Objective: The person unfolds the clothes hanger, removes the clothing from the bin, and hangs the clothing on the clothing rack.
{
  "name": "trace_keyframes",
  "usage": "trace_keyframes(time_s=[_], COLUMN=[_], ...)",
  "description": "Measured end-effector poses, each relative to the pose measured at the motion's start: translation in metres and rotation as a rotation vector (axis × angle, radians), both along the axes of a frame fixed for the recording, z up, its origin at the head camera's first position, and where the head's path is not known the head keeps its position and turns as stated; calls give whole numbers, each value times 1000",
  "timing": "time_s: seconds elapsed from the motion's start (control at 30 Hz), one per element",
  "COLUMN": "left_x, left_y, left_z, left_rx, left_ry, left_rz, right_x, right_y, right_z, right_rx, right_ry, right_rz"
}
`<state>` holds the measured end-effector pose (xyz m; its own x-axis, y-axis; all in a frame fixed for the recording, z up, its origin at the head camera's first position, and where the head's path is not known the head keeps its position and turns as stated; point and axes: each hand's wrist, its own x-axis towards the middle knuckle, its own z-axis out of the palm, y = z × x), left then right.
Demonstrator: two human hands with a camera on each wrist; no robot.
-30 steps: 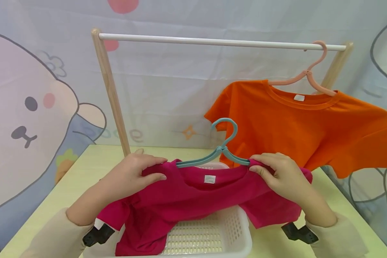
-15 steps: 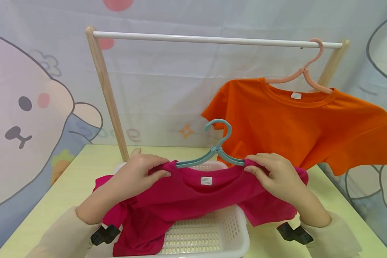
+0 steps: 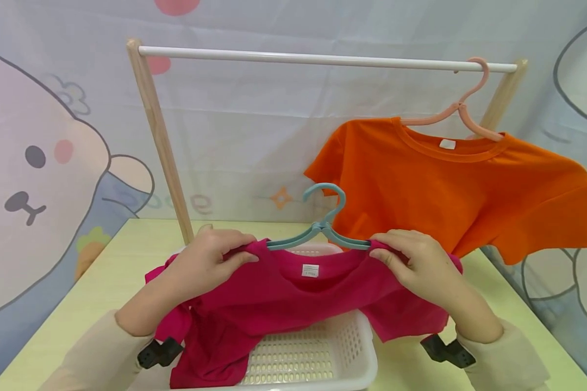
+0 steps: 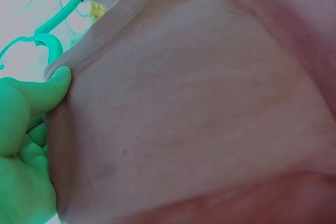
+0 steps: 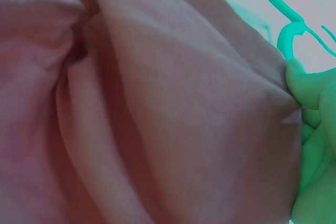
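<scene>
A magenta T-shirt with a white neck label hangs between both hands, a blue hanger inside its neckline. The hanger's hook and upper arms show; its ends are hidden under the shoulders. My left hand pinches the left shoulder between thumb and fingers, close beside the collar. At the other shoulder my right hand pinches cloth the same way. In the left wrist view the thumb presses on the shirt's edge. The right wrist view has the thumb against folded fabric next to the hanger.
Behind stands a rack with a white rail and wooden posts. An orange T-shirt hangs at its right end on a pink hanger. Under the magenta shirt a white perforated basket sits on the pale yellow table.
The hanger's hook has tilted and shifted slightly left, and its arms sit a little lower. Both hands keep their pinch on the shoulders; the whole head view has shifted a little.
</scene>
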<state>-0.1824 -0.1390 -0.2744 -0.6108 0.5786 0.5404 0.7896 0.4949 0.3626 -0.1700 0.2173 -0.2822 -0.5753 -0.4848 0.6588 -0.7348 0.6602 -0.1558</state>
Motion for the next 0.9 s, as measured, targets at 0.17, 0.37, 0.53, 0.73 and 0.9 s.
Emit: trace_keyframes(time_s=[0.17,0.37,0.53,0.73,0.9], left_x=[0,0,1,5,5], left_y=[-6,-9,-12,-27,-43], left_z=[3,1,-1,-1,-4], left_rx=[7,-3,-43,-13,45], left_ry=[-20,-27,-103,-195,-259], left_rz=[27,43,85,197,289], right_x=[0,1,-1,-6,-10], right_y=[8,14,17,25,36], right_z=[3,-1,-8,-4,6], right_rx=[26,38,26,-13,-15], right_ry=[-44,-123,7,110,133], right_rz=[-46,-67,-76,-92,-118])
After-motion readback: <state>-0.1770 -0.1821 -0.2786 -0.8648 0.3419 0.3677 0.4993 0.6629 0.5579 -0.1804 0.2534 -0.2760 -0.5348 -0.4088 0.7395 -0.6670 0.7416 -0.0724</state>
